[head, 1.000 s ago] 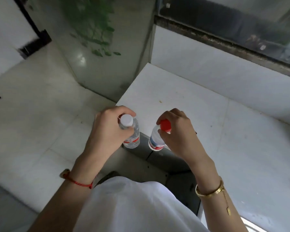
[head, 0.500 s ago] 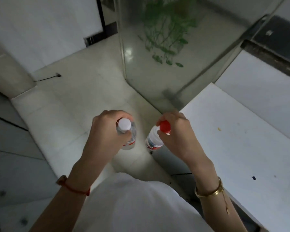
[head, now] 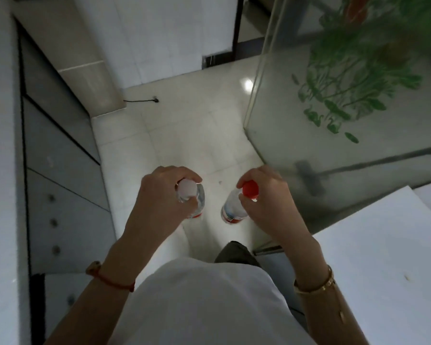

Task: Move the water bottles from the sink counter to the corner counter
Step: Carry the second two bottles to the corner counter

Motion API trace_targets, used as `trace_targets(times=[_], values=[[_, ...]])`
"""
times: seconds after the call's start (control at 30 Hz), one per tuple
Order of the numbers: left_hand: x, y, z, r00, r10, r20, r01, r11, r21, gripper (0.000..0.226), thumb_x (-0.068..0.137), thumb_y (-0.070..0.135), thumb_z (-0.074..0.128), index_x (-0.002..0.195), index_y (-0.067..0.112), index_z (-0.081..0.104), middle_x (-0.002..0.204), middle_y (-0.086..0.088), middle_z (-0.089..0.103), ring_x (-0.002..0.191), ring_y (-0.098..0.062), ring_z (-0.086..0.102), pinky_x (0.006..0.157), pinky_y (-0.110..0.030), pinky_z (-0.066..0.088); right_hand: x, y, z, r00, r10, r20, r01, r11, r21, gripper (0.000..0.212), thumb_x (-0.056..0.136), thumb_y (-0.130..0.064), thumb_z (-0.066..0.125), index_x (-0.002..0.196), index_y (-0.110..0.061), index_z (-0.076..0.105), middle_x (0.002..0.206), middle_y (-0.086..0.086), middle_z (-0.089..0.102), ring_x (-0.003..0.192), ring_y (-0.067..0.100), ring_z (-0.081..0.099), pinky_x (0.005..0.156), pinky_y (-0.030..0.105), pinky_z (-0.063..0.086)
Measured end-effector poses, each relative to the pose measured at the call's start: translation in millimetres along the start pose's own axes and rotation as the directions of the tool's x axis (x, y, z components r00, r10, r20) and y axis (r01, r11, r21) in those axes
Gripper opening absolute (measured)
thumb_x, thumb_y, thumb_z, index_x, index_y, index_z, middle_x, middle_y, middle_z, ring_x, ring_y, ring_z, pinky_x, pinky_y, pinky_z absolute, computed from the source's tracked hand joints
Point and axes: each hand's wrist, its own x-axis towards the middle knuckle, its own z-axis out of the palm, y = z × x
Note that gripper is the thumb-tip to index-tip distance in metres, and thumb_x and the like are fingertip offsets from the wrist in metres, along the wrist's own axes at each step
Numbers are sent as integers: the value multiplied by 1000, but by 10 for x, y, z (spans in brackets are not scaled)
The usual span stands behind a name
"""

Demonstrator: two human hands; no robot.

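2 bottles (head: 234, 207) held, 1 per hand (head: 157, 202).

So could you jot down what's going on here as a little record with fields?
left hand: grip around the neck of the white-capped bottle
right hand: grip at the top of the red-capped bottle
bottles: both held in the air above the tiled floor, apart
counter: white, to the person's right
glass panel: ahead right, green leaf print

Clear, seemingly plastic bottles (head: 232, 207), glossy floor (head: 184, 135)
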Motion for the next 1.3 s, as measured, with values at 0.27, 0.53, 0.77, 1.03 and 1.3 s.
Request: trace_targets(times=[0.27, 0.53, 0.77, 1.03, 1.3], values=[[464, -379, -169, 981, -154, -120, 153, 988, -17, 33, 63, 7, 80, 92, 21, 72, 90, 3, 70, 77, -13, 59, 71, -23, 49, 913, -201, 178, 977, -169, 133, 171, 985, -1, 22, 75, -4, 63, 92, -19, 61, 98, -5, 53, 94, 15, 48, 72, 9, 31], [1291, -617, -345, 927, -254, -276, 250, 967, -49, 34, 60, 3, 76, 89, 21, 72, 86, 6, 69, 75, -10, 58, 67, -21, 48, 2152, -405, 221, 915, -333, 229, 336, 942, 27, 21, 75, -6, 64, 92, -19, 62, 97, -8, 55, 93, 12, 48, 70, 3, 32], [2106, -741, -525, 858, -302, -416, 317, 948, -33, 31, 63, 5, 78, 89, 18, 72, 85, 9, 67, 74, -12, 59, 68, -25, 49, 3249, -651, 207, 843, -469, 263, 470, 880, 66, 20, 77, -7, 67, 93, -17, 63, 101, -4, 58, 97, 11, 49, 74, 4, 34], [2850, -993, -739, 802, -392, -450, 424, 905, -33, 29, 63, 10, 77, 89, 21, 71, 87, 6, 70, 76, -11, 59, 68, -11, 41, 4252, -900, 368, 795, -524, 305, 525, 847, 85, 18, 79, -8, 68, 97, -11, 65, 104, 3, 63, 96, 12, 51, 81, 8, 35], [3542, -1506, -1015, 766, -433, -476, 464, 884, -56, 30, 61, 10, 77, 85, 27, 70, 82, 15, 66, 74, -6, 59, 66, -16, 46, 5097, -1244, 751, 774, -537, 336, 535, 838, 108, 19, 78, -6, 67, 96, -13, 64, 105, 1, 62, 102, 17, 53, 85, 16, 38]])
